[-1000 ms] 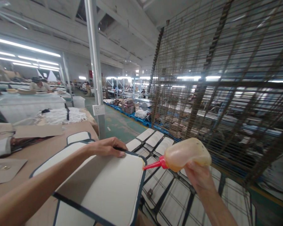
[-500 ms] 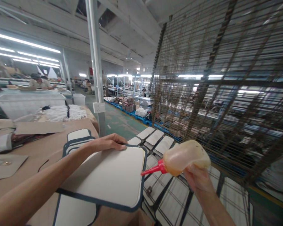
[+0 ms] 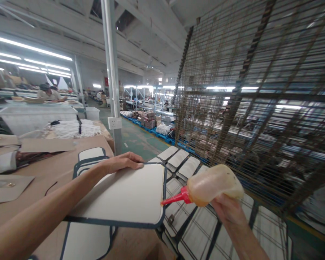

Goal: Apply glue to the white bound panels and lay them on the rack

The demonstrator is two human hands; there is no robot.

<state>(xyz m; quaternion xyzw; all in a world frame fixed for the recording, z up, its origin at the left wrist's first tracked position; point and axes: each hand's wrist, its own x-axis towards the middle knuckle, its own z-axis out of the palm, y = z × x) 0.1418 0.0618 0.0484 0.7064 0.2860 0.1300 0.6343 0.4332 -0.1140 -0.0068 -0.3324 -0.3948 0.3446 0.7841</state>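
My left hand is closed on the far edge of a white panel with a dark blue border and rounded corners. The panel is held above the table, tilted slightly. My right hand is wrapped round a soft, translucent glue bottle lying on its side in the air, amber liquid inside. Its red nozzle points left, and the tip meets the panel's right edge, where a thin yellowish line runs along the border. Beneath the panel lies another bordered panel; several more panels are stacked behind my left forearm.
On the right, a wire drying rack carries several pale panels, with its raised wire shelves leaning above. A metal post with a socket box stands ahead. White strips pile on the brown table. Co-workers sit far left.
The nozzle tip has moved slightly down along the panel's right edge. The panel's near edge has risen and its angle has changed a little. Both hands keep their holds.
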